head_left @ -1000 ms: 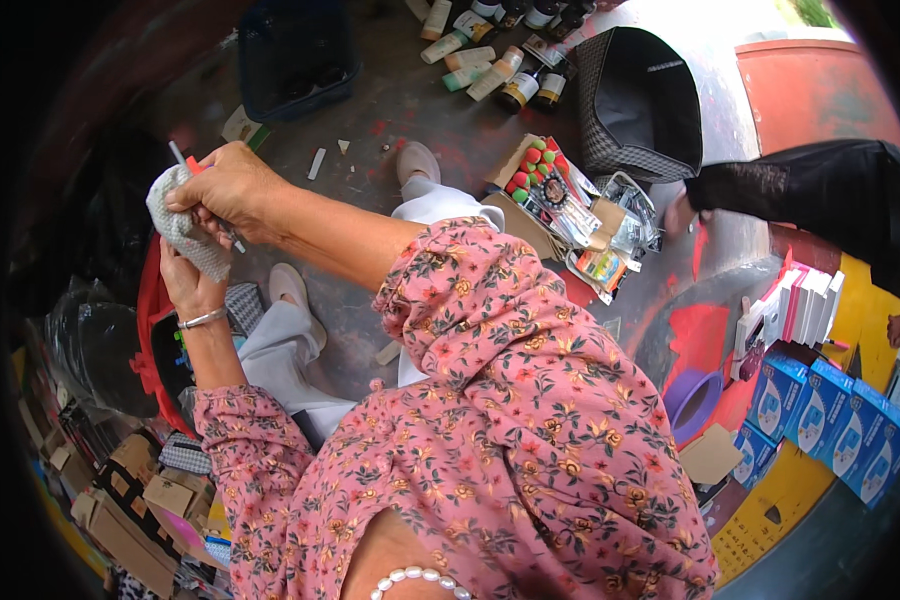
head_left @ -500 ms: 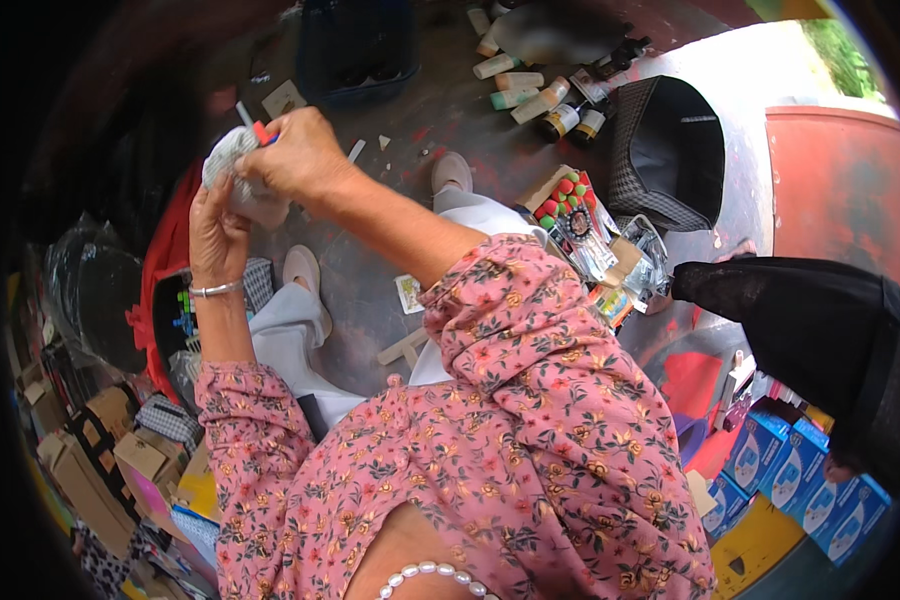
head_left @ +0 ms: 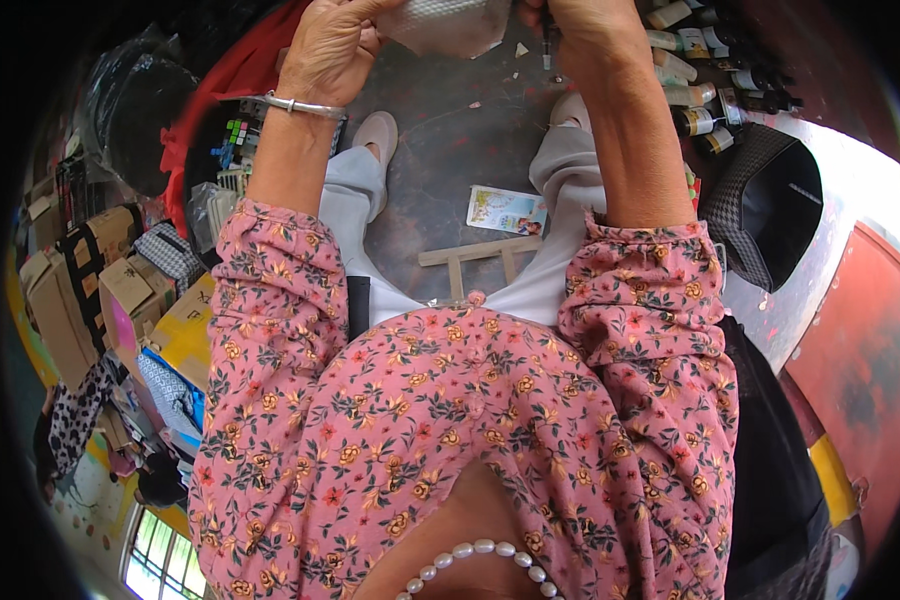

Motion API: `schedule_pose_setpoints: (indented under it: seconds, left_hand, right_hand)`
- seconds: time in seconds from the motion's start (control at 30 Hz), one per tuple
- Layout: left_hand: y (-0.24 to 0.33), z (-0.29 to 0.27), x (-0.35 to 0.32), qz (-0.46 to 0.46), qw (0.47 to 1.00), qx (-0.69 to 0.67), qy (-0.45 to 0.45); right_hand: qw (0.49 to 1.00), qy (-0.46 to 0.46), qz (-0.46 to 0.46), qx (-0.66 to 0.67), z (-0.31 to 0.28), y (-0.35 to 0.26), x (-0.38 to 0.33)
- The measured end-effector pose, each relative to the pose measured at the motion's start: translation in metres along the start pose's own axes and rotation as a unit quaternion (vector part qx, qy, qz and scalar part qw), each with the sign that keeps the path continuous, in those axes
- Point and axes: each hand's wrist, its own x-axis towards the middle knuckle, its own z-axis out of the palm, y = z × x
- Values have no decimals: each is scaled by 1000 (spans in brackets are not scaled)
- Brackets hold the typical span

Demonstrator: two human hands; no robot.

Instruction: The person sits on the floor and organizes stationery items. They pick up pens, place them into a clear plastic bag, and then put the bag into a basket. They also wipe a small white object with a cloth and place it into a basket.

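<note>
Nearest the camera: pearl necklace [head_left: 475,552] at the lower edge, then a pink floral blouse [head_left: 450,420] filling the middle, both sleeves pushed to the elbow

Below the blouse, white trousers [head_left: 355,200], and two pale shoes [head_left: 378,130] on a dark grey floor [head_left: 450,130]. Between the legs lie a small wooden frame [head_left: 475,258] and, just beyond it, a printed card [head_left: 507,210]. Pale scraps dot the floor farther out

Both forearms reach up to the top edge. Left hand [head_left: 332,45], a silver bangle [head_left: 300,104] on its wrist, has fingers curled round the left side of a white mesh-textured object [head_left: 445,25], which sits between the two hands at the top centre and is cut off by the picture's edge. Right hand [head_left: 580,25] is closed beside the object's right side, pinching a thin dark pen-like tool [head_left: 547,45] that points down; whether this hand also touches the white object cannot be told

Left side: cardboard boxes [head_left: 90,290], a yellow box [head_left: 185,330], a red cloth [head_left: 230,80] and black plastic bag [head_left: 130,100]. Right side: a row of small bottles [head_left: 695,95] on the floor, a dark checked bag [head_left: 770,205] just beyond them, then a red surface [head_left: 860,350] at the far rim
</note>
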Motion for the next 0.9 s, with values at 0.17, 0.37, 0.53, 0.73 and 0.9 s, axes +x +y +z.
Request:
schedule_pose_setpoints:
  seconds: [0.17,0.37,0.53,0.73,0.9]
  left_hand:
    - [4,-4,-2,5,996,-77,47]
    - [-1,-15,8,-61,982,-115,135]
    - [-2,-19,13,-33,976,-126,173]
    - [-15,-13,6,39,980,-16,196]
    - [-35,22,-25,-132,985,104,-30]
  right_hand:
    - [1000,2,2,3,-4,-2,2]
    - [999,11,-15,-46,-7,1,1]
    - [996,19,-2,-90,-7,-1,-4]
    - [966,66,-29,-248,-7,-1,-2]
    - [945,252,-114,-172,-54,-23,8]
